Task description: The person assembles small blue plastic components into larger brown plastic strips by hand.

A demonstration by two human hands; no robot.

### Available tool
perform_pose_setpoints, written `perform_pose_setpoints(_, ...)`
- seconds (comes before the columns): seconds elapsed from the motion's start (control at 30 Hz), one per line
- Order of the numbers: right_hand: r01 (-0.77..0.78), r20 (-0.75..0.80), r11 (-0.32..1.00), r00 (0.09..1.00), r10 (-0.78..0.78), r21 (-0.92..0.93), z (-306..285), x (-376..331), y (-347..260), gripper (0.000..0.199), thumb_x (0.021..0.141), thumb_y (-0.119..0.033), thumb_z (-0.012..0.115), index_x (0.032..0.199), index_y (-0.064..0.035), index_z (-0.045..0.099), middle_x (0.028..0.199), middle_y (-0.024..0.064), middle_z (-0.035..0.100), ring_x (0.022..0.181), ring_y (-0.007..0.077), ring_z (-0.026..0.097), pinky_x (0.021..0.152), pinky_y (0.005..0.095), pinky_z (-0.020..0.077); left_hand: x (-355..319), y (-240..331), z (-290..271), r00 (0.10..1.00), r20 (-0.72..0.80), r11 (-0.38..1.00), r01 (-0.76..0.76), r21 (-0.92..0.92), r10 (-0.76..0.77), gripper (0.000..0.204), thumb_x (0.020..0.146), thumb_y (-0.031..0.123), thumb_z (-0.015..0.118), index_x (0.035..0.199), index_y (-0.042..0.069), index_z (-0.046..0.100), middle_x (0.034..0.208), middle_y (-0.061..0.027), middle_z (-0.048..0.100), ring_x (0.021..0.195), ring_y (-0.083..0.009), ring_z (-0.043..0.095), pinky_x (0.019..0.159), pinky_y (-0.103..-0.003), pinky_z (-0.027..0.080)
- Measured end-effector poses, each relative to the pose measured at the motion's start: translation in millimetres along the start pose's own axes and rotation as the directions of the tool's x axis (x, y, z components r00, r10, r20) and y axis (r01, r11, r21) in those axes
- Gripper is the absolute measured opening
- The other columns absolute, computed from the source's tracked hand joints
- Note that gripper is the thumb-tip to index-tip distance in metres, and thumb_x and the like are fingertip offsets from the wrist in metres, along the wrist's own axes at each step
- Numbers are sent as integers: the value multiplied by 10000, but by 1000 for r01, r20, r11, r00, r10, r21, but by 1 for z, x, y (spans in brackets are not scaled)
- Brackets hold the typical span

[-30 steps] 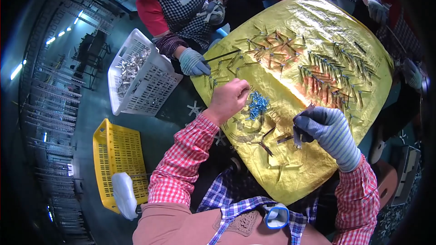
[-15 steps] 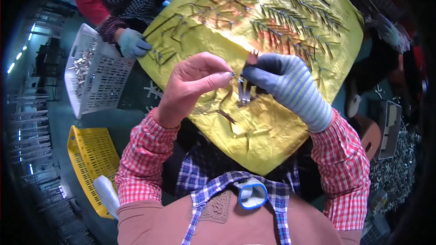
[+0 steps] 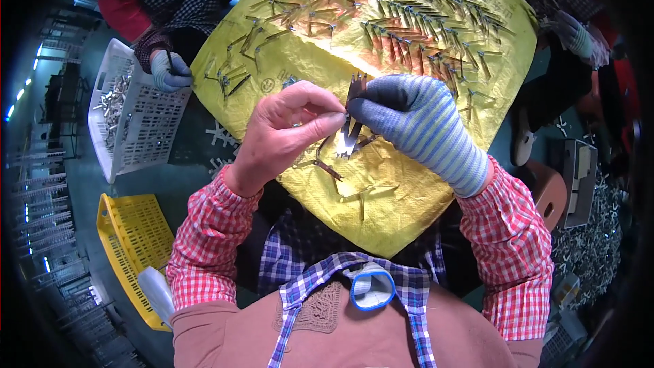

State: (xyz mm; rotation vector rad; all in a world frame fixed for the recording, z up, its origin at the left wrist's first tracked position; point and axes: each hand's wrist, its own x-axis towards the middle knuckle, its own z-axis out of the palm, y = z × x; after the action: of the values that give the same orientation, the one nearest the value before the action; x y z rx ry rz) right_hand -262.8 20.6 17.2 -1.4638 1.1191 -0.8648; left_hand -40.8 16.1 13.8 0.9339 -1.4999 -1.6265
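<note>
Dark, flat metal strips with toothed ends (image 3: 356, 87) stand between my two hands, above a yellow sheet (image 3: 402, 204). My right hand (image 3: 422, 116), in a striped glove with grey fingertips, pinches them near the middle. Bright lower ends show beneath the fingers. My left hand (image 3: 286, 133) is bare, its thumb and forefinger pressed together against the strips' left side; whatever is in that pinch is too small to make out. Beside the fingers, a thin bent metal piece (image 3: 328, 169) lies on the sheet.
Several V-shaped metal pieces (image 3: 409, 24) spread across the sheet's far part. At left stand a white crate (image 3: 153, 123) holding metal parts and a yellow crate (image 3: 139, 232). Co-workers' gloved hands (image 3: 169, 71) show at the far left and right. Metal parts (image 3: 589, 259) heap at right.
The view has shifted slightly. The strips in my right fingers now stand higher, with toothed ends showing above. My hands remain together. The left co-worker's hand has pulled back to the sheet's edge.
</note>
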Motion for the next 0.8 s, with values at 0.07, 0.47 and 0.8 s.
perform_pose_setpoints(0.07, 68, -9, 995, 998, -69, -72, 1, 1, 3, 198, 875, -124, 739, 997, 30, 717, 842, 44, 711, 751, 67, 626, 671, 249, 521, -1, 0, 1, 999, -4, 998, -31, 49, 31, 169, 917, -9, 653, 1084, -27, 636, 1003, -50, 669, 924, -114, 643, 837, -242, 524)
perform_pose_setpoints(0.47, 309, -9, 912, 946, -323, -268, 7, -5, -9, 144, 864, -145, 712, 944, -25, 712, 830, 155, 673, 746, 295, 670, 671, 360, 528, -4, 1, 1, 982, 3, 974, 186, -128, -187, 262, 949, 26, 609, 1201, -32, 566, 1117, -96, 663, 1023, -161, 649, 913, -304, 532)
perform_pose_setpoints(0.8, 205, -49, 944, 973, -224, -257, 0, -4, 3, 196, 861, -72, 705, 1046, -8, 705, 848, 125, 688, 739, 230, 671, 680, 315, 531, -5, -1, -34, 986, -73, 984, 157, 78, -152, 192, 929, -4, 622, 1115, -52, 627, 1008, -71, 682, 935, -124, 660, 844, -256, 542)
